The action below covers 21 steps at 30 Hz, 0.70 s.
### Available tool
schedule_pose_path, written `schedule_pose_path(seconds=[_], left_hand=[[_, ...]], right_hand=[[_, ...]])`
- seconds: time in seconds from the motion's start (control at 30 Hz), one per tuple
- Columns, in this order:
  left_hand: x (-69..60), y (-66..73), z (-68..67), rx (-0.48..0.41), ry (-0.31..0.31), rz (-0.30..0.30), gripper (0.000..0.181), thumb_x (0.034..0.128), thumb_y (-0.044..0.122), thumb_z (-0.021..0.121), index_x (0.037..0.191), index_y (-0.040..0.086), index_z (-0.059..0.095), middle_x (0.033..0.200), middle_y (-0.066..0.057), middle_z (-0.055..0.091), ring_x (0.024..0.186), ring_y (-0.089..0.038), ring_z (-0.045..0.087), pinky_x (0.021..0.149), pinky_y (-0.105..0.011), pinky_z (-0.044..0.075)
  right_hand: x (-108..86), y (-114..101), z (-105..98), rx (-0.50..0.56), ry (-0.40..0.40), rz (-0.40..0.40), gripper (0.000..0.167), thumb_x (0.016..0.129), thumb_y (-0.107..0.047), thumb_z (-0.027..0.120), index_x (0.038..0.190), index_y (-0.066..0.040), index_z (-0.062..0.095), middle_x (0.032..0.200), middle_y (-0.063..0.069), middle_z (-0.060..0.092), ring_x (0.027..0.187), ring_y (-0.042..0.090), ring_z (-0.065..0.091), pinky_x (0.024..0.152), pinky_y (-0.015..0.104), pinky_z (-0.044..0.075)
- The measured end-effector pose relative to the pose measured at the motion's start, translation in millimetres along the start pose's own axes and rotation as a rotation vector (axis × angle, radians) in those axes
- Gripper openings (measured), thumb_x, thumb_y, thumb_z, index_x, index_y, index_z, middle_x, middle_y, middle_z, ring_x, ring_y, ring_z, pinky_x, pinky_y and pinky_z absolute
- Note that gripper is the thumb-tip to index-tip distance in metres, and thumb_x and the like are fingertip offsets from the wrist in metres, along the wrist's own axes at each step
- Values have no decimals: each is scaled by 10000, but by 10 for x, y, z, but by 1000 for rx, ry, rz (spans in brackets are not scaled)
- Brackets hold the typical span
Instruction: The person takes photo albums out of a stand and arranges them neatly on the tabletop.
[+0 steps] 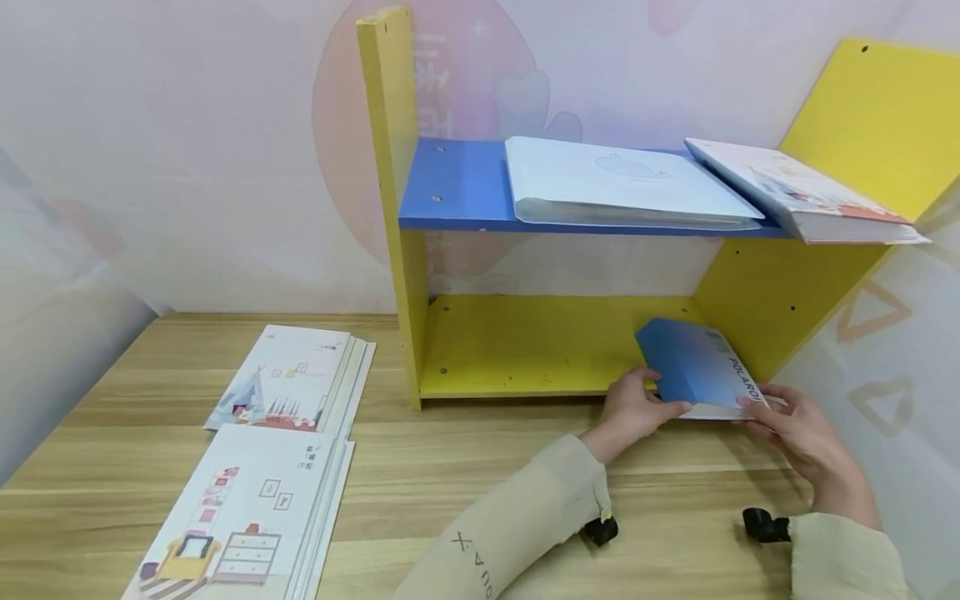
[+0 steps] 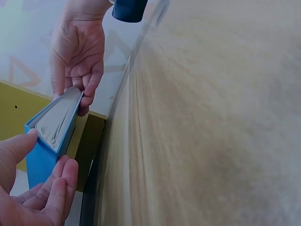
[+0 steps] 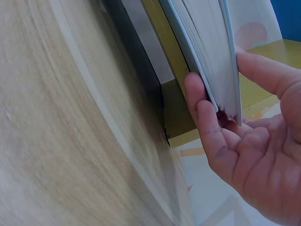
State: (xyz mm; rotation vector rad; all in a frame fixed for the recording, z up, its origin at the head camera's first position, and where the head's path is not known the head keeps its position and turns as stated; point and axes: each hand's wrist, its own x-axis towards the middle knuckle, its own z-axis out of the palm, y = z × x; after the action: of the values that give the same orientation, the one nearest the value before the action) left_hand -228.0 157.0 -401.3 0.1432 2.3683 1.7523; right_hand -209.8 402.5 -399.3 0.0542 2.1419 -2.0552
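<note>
A blue album (image 1: pixel 693 362) with "POLAROI" lettering lies on the right part of the yellow lower shelf (image 1: pixel 525 342), its near edge sticking out over the front. My left hand (image 1: pixel 633 408) grips its near left corner, the thumb on the cover. At the near right corner my right hand (image 1: pixel 802 433) pinches the album, thumb above and fingers below. In the left wrist view the blue album (image 2: pixel 42 160) shows its page edges between my left hand (image 2: pixel 37 188) and right hand (image 2: pixel 80 56). The right wrist view has my right hand (image 3: pixel 254 141) around the album's corner (image 3: pixel 211 56).
On the blue upper shelf (image 1: pixel 457 187) lie a pale whale album (image 1: pixel 630 183) and a pink-and-white album (image 1: pixel 810 187), which overhangs the front edge. Two groups of white illustrated albums (image 1: pixel 281 375) lie on the wooden table (image 1: pixel 420 483) at the left. A yellow side panel (image 1: pixel 390 192) stands at the shelf's left.
</note>
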Motion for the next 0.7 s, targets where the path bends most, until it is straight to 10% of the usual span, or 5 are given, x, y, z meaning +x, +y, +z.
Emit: schedule_pose_path(seconds=[0.4,0.7], left_hand=[[-16,-35,-61,-63,-22,-14,575,788,239,858,1293,136,602,677,14,655,683,-228,693,512,-228,474],[-43,-21,-210,-116,-40,-10,571,790,238,857,1293,155,600,710,13,666,748,-258,716,546,-240,491]], right_hand=[[-24,-57,48,-61,-5,-42,496,996,-43,568,1334,40,214,927,-96,692,771,134,720,720,208,578],[-35,-183,180,-130,-12,-40,803,999,-78,578,1430,170,-53,956,-138,639,816,90,702,752,209,581]])
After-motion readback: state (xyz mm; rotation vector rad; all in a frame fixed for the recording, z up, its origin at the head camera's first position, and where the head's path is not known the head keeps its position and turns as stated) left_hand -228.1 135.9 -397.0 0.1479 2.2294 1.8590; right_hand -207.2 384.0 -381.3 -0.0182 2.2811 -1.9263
